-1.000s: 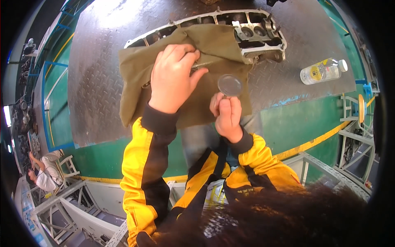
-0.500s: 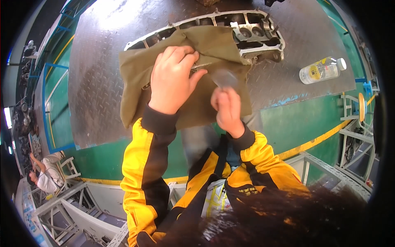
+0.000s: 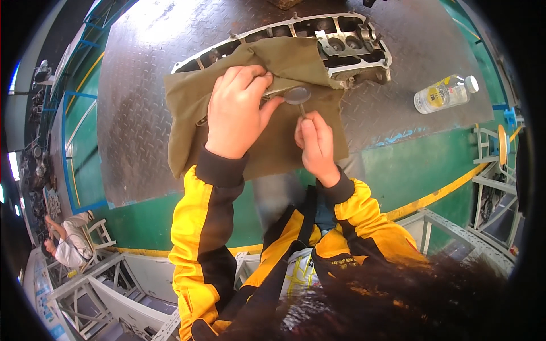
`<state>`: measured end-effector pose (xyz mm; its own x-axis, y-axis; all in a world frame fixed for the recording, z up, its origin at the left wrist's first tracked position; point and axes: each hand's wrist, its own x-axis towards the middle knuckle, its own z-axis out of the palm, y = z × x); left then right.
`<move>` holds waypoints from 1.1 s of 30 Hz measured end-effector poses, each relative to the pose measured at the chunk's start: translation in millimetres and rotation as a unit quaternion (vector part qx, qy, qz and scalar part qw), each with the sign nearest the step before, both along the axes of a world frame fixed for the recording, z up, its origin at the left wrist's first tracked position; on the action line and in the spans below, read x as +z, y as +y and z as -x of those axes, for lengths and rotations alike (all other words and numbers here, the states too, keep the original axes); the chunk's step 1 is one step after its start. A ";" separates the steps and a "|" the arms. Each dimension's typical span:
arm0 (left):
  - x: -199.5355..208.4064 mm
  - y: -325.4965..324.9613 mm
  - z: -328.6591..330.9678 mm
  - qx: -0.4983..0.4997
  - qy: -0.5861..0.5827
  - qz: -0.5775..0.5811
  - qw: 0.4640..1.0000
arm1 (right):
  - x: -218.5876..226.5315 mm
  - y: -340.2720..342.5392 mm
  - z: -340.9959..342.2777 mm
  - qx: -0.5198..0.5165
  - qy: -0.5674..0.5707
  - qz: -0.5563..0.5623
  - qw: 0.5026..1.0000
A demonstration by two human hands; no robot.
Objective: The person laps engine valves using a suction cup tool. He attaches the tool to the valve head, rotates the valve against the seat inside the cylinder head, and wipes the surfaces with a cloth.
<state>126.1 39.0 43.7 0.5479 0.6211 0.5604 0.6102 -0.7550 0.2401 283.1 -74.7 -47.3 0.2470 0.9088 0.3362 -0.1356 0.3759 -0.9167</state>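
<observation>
A grey-brown engine valve [image 3: 297,95] is pinched by its thin stem in the fingers of my right hand [image 3: 317,145]. Its round, flat head points up and away from me, close to the tip of my left thumb. My left hand [image 3: 234,116] lies on an olive-green cloth [image 3: 273,153], its fingers bent round a fold with a metal edge peeking out beside them. That cloth drapes over the near side of a metal engine cylinder head [image 3: 340,42], whose far edge and right end show bare. What lies under my left palm is hidden.
The work sits on a dark tread-plate metal table [image 3: 133,131]. A clear bottle with a white cap [image 3: 446,95] lies on its side at the right. Grey metal frames [image 3: 455,238] stand near me, and another person [image 3: 73,241] is at the far left.
My right hand has shifted slightly up and to the right, and the valve, blurred before, now shows sharply, nearer my left thumb. My left hand stays in place on the cloth.
</observation>
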 end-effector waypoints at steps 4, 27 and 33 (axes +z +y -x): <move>4.6 3.8 -3.3 -0.001 0.005 -0.014 1.000 | 1.2 -0.6 1.0 0.006 0.038 -0.058 0.998; 0.7 -1.4 -2.5 -0.004 0.009 -0.004 1.000 | -10.8 9.0 -7.3 0.046 0.028 0.061 0.997; 1.9 0.0 -2.5 0.000 0.008 -0.005 1.000 | 0.0 6.0 -11.1 0.042 0.005 0.008 0.999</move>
